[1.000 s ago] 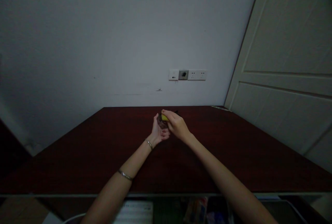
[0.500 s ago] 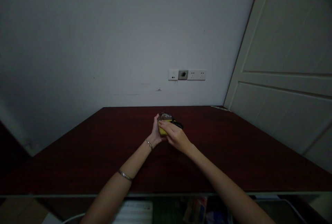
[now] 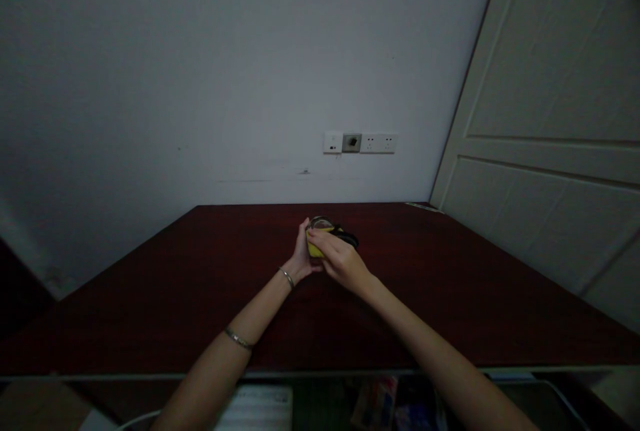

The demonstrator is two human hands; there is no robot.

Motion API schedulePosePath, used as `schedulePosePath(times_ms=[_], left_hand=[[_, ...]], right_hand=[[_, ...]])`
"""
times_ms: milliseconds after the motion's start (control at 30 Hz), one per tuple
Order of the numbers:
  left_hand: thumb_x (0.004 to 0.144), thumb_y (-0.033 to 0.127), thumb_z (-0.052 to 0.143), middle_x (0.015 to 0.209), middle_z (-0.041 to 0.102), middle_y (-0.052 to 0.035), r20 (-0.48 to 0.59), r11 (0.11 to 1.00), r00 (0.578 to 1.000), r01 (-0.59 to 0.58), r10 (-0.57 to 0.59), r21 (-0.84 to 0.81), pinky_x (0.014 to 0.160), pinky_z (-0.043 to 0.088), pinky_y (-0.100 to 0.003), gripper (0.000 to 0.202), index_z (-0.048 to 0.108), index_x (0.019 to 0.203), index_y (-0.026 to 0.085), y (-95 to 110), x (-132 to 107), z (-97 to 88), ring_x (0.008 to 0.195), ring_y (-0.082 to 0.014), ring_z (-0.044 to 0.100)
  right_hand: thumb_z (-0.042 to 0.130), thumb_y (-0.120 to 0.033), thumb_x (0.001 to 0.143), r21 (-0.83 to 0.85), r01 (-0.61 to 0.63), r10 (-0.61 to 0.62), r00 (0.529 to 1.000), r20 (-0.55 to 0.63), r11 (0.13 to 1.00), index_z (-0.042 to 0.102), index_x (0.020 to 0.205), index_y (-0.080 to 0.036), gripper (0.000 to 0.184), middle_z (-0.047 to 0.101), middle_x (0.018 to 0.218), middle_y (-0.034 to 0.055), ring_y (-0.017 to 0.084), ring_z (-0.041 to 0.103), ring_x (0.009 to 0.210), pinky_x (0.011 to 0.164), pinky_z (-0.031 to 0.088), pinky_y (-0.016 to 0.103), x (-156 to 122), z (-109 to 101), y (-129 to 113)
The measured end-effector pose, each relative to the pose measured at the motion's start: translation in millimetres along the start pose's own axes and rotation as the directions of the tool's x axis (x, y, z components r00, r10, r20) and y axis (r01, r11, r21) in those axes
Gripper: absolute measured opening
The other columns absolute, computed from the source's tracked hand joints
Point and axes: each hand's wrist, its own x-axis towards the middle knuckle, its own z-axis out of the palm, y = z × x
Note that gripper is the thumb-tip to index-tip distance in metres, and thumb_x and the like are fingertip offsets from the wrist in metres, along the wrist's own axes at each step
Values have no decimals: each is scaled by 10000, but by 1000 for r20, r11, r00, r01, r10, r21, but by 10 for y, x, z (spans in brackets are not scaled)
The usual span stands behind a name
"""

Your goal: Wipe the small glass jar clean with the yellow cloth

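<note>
A small clear glass jar (image 3: 320, 224) sits between both hands above the far middle of a dark red table (image 3: 175, 284). My left hand (image 3: 301, 258) curls round the jar's left side. Closed on a yellow piece (image 3: 315, 249), my right hand (image 3: 337, 259) presses it against the jar's front. Just behind the right hand lies a small dark object (image 3: 347, 238), too dim to name. Both wrists wear thin bracelets on the left arm only.
A white wall with a strip of sockets (image 3: 361, 143) stands behind the table. A pale panelled door (image 3: 545, 151) is at the right. Below the table's near edge are papers (image 3: 257, 408) and dim clutter.
The yellow piece went from the jar's top down to its front side under my right hand. The jar's rim came into view, and the dark object behind became visible.
</note>
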Motion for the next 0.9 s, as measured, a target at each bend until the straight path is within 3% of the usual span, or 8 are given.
schedulePosePath(times_ms=[67,133,300,400,533,733,800,900], left_hand=[[734,628,415,534,590,-46,25,994,997,-76,78,-77,435,439,-234,526,563,642,132,19,-11,27,462,-139,557],[732,626,417,557,602,-53,61,993,995,-69,75,-96,452,445,-234,527,568,657,127,31,-13,19,481,-140,563],[591,835,298,342,329,38,162,969,957,229,-242,93,250,171,-175,681,435,507,173,33,6,-100,257,-61,240],[557,867,245,345,290,48,210,947,926,290,-314,139,239,138,-170,702,393,490,185,28,8,-128,261,-48,186],[604,835,259,334,313,40,169,961,948,258,-272,100,242,168,-178,685,431,508,179,14,-10,-63,247,-59,215],[742,648,372,562,603,-64,118,994,993,1,12,-108,426,433,-233,575,581,675,117,12,-11,38,481,-148,564],[715,684,370,523,577,-50,139,996,990,40,-28,-80,379,396,-223,606,585,691,117,21,2,6,428,-136,525],[612,808,326,357,389,20,154,981,969,191,-195,40,262,214,-183,685,513,574,150,31,12,-72,268,-75,297]], right_hand=[[366,-19,783,-4,56,-56,998,18,998,426,1283,-126,515,517,1272,150,200,434,1232,1009,417,393,-52,-20,-73],[362,-12,788,-16,89,-89,996,3,996,419,1286,-116,512,521,1263,162,202,435,1231,1003,423,394,-88,-49,-69],[367,-13,782,-39,-3,-1,996,-92,999,404,1300,-153,538,533,1252,144,197,452,1218,992,435,404,-62,-144,164],[369,-13,780,-39,-49,45,995,-92,998,404,1299,-167,543,517,1274,130,193,447,1222,1000,429,409,-18,-178,240],[375,-29,795,-61,-17,14,998,-56,998,433,1281,-147,504,520,1270,145,207,445,1225,1002,426,408,-23,-163,126],[364,-15,801,-37,71,-71,997,5,997,425,1282,-125,497,531,1255,160,208,446,1223,987,442,410,-139,-141,-102],[372,-9,795,-30,86,-87,996,-7,996,418,1286,-121,506,523,1260,168,213,439,1229,987,441,414,-171,-161,-83],[371,-5,789,-32,27,-29,999,-42,999,398,1303,-144,533,523,1263,156,211,448,1221,985,441,421,-179,-207,30]])
